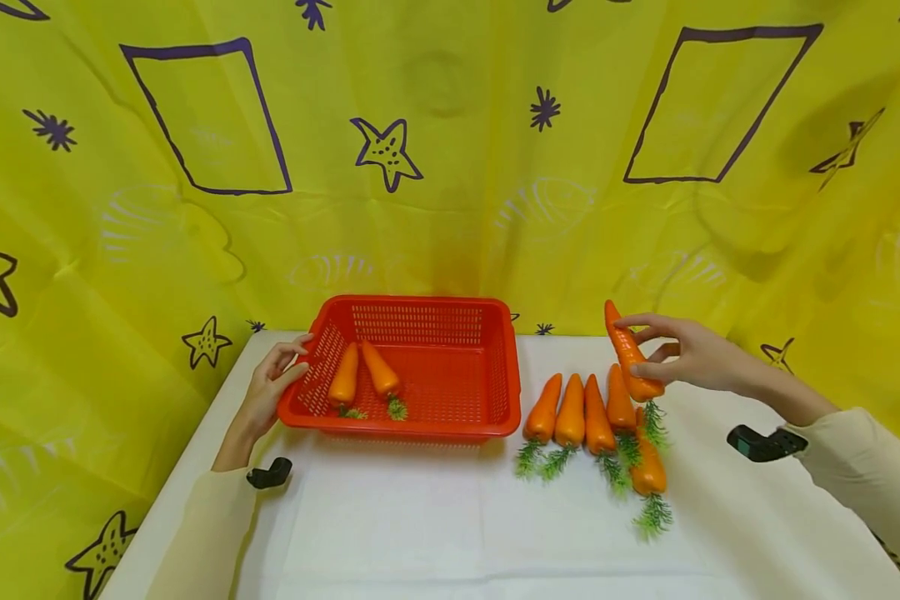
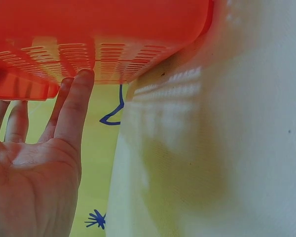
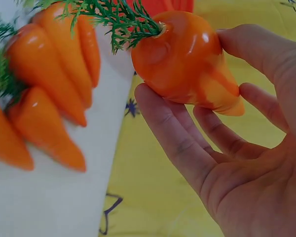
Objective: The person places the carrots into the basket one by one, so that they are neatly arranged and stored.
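Observation:
My right hand (image 1: pixel 686 354) pinches a carrot (image 1: pixel 624 350) between thumb and fingers, above the right side of the table. The right wrist view shows this carrot (image 3: pixel 180 59) with its green top toward the camera and my right hand (image 3: pixel 251 163) around its side. Below it lie several carrots (image 1: pixel 572 412), green tops toward me. My left hand (image 1: pixel 268 387) touches the left side of a red basket (image 1: pixel 450 427). In the left wrist view, the fairly straight fingers of my left hand (image 2: pixel 37 168) rest against the basket's slotted wall (image 2: pixel 113 54). Two carrots (image 1: pixel 379 371) lie inside the basket.
A white table (image 1: pixel 435 525) carries everything. Yellow curtain (image 1: pixel 465 225) with dark drawn stars and shapes hangs behind the table and along its sides. Small dark devices (image 1: pixel 270 473) are on both wrists.

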Available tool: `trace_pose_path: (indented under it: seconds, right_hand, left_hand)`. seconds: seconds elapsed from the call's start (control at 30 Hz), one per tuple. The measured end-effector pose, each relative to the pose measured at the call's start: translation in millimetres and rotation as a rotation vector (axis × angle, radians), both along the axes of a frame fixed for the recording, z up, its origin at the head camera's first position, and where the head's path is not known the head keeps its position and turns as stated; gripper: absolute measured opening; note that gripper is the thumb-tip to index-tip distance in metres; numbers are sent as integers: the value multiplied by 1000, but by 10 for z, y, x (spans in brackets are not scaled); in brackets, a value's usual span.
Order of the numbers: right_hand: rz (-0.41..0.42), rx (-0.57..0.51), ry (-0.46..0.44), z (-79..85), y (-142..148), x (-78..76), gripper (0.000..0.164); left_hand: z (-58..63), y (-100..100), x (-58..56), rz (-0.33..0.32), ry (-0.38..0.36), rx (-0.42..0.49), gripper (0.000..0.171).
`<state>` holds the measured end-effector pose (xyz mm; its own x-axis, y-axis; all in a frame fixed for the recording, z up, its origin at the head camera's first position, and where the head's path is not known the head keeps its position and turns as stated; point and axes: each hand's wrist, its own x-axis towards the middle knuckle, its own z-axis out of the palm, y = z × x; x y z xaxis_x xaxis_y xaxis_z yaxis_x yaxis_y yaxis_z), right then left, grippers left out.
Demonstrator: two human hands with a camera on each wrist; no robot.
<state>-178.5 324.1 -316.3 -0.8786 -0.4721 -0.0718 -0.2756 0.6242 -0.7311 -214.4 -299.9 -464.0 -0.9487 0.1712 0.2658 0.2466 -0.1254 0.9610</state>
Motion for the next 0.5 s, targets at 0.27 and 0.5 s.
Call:
trace_pose_path:
  seconds: [0.27, 0.5]
  right_hand:
    - [89, 17, -54, 162, -524, -325, 66]
    - [154, 21, -89, 217, -1024, -609, 63]
  left_hand:
    - [5, -11, 6, -11, 5, 12, 19]
    - [14, 8, 11, -3, 15, -1, 21]
